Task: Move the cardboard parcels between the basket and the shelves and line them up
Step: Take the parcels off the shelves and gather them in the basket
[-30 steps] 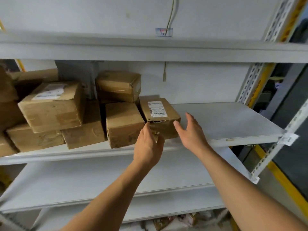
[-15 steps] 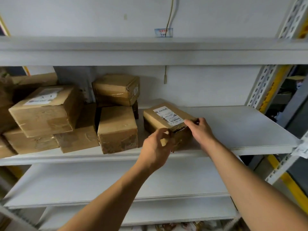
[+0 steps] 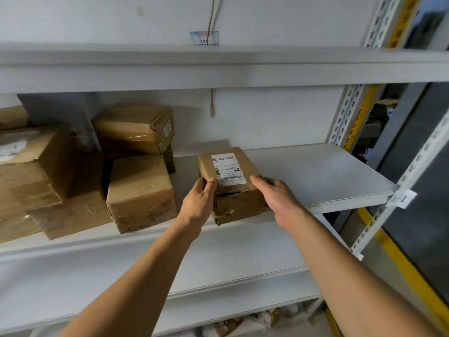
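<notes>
A small cardboard parcel with a white label (image 3: 230, 173) sits near the front edge of the middle shelf (image 3: 315, 171). My left hand (image 3: 200, 203) grips its left front corner, thumb on top. On its right side lies my right hand (image 3: 277, 198), fingers over the top edge. A gap separates this parcel from a plain parcel (image 3: 141, 193) to its left. Behind that one a taped parcel (image 3: 136, 127) rests on another box. Larger parcels (image 3: 36, 166) are piled at the far left. No basket is visible.
The upper shelf (image 3: 218, 66) overhangs just above the parcels. Perforated uprights (image 3: 345, 117) and a front post with a paper tag (image 3: 401, 199) stand at the right. Two lower shelves (image 3: 243, 251) run beneath my arms. Loose packets lie on the floor at the bottom.
Both hands went from hovering in front of the labelled parcel to holding it. The parcel has slid right, away from the plain parcel, and turned on the shelf.
</notes>
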